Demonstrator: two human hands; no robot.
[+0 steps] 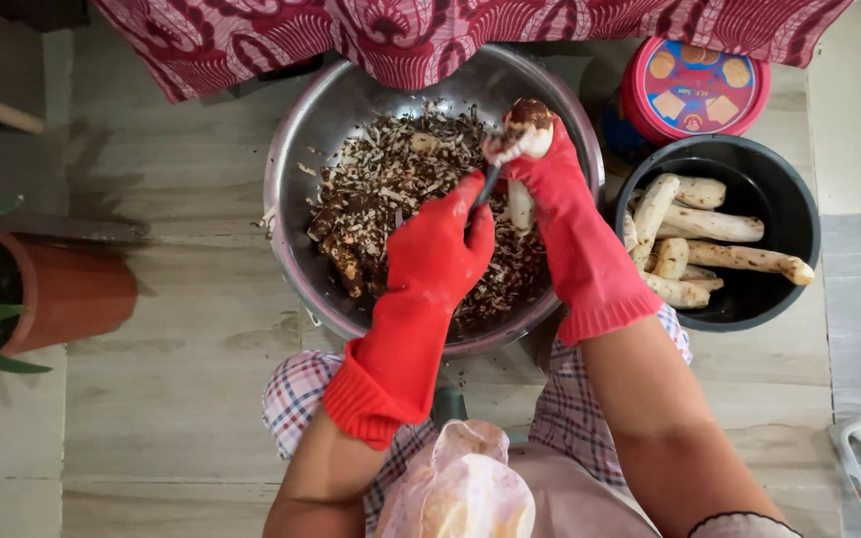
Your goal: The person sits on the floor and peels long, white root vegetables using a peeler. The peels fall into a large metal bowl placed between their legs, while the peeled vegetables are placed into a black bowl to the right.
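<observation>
At frame centre, the left hand (440, 249) grips a knife (485, 189); the right hand (540, 164) clasps a root (527, 128) over the steel bowl (291, 149) of peelings.

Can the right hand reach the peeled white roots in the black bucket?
Probably yes: the right hand in its red rubber glove is beside the round black bucket, open-topped, but it's holding a root now.

Counted — bowls, roots, gloves

One steel bowl (291, 169) of peelings, one black bucket (794, 214) at right holding about seven peeled roots (715, 224), one round tin (695, 88) far right, one clay pot (72, 294) left — two red gloves (430, 264).
</observation>
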